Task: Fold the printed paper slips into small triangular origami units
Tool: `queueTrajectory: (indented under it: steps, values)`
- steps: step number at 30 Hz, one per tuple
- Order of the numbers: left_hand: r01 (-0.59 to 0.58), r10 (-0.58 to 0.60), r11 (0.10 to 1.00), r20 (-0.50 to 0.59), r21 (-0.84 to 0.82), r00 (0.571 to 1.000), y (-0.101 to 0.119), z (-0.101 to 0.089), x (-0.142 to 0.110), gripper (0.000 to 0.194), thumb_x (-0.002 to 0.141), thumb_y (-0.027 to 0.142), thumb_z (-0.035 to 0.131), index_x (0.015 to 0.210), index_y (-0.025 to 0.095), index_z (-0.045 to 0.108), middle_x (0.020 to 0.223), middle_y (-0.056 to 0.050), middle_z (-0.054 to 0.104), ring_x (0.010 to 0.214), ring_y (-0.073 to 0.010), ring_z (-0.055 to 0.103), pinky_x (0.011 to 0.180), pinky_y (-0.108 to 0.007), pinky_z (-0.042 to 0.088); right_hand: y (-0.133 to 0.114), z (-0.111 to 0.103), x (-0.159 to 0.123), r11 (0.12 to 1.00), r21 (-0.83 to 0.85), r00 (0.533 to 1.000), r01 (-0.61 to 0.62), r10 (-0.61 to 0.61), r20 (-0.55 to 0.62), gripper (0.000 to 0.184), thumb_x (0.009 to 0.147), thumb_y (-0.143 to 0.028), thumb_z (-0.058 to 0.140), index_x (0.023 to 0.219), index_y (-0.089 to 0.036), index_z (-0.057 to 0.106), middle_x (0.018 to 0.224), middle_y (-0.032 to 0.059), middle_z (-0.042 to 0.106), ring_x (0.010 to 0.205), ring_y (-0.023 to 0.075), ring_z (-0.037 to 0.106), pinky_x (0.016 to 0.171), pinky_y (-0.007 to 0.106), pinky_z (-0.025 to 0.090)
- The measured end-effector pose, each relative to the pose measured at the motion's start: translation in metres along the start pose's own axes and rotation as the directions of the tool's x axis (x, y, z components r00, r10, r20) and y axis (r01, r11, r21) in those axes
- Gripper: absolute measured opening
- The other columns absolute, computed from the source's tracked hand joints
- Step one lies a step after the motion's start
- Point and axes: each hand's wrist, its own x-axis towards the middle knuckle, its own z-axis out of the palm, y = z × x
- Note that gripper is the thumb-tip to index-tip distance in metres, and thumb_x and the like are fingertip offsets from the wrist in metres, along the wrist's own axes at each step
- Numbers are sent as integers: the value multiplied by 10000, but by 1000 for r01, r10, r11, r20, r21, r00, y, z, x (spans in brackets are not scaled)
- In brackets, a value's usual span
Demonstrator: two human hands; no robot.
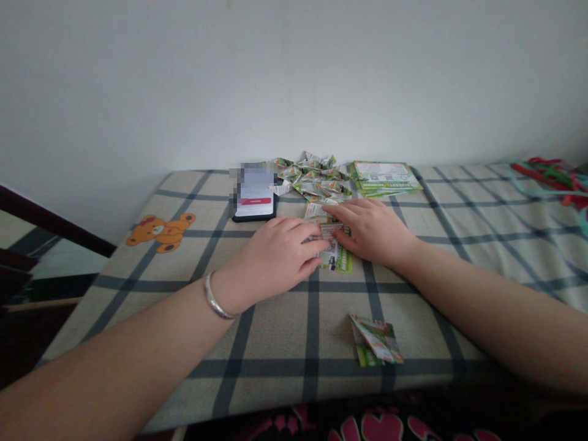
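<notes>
Green and white print covers the paper sheet point(343, 262) that lies between your hands on the counter point(271, 343) in the head view. Your left hand point(282, 254) comes over it palm down, fingers bent and slightly apart, with the tips on the sheet's left part; you cannot tell from here whether it pinches an edge or only presses. Your right hand point(374, 233) is spread, its thumb well away from its forefinger, both tips resting on the sheet from the other side. A silver bracelet point(215, 298) circles your left wrist.

Nearer to you, a folded paper piece point(377, 344) sits alone by the front edge, its layers slightly raised. Beyond your hands you have a heap of folded pieces point(319, 177), crisp and angular, and just right of it a flat stack of printed sheets point(386, 177). Left of the heap lies a phone point(255, 209) with its screen lit, a red bar low on it and part of it blurred out.

The checked cloth under everything bears an orange bear figure point(162, 233) at your left. Red, green and pale blue strips point(546, 177) tangle at the far right, and a pale wall point(285, 79) stands behind.
</notes>
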Motion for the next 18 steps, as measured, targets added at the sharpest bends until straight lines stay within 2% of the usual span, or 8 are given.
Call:
queueTrajectory:
  steps: [4, 11, 18]
  values:
    - [1, -2, 1000, -34, -21, 999, -2, -1, 1, 232, 931, 312, 542, 1093, 263, 701, 1133, -47, 660, 1054, -246, 576, 977, -455, 433, 2, 4, 0, 996, 83, 1000, 23, -22, -6, 428, 932, -280, 492, 1334, -145, 544, 1200, 109, 670, 1095, 247, 598, 941, 368, 420]
    - [85, -85, 996, -73, -6, 994, -1, -4, 2, 194, 920, 282, 546, 957, 221, 726, 1052, -37, 698, 1013, -231, 596, 1063, -498, 359, 4, 4, 0, 989, 143, 998, -26, 34, -56, 350, 886, -250, 546, 1211, -151, 627, 1005, 90, 709, 910, 227, 628, 824, 337, 443]
    - [171, -170, 985, -24, 39, 985, -7, -1, 1, 228, 923, 244, 538, 1078, 189, 696, 1053, -50, 704, 996, -250, 602, 877, -425, 477, 3, 4, -2, 971, 237, 991, -24, 54, -120, 281, 872, -173, 526, 1102, -169, 687, 843, 63, 708, 779, 191, 623, 732, 300, 442]
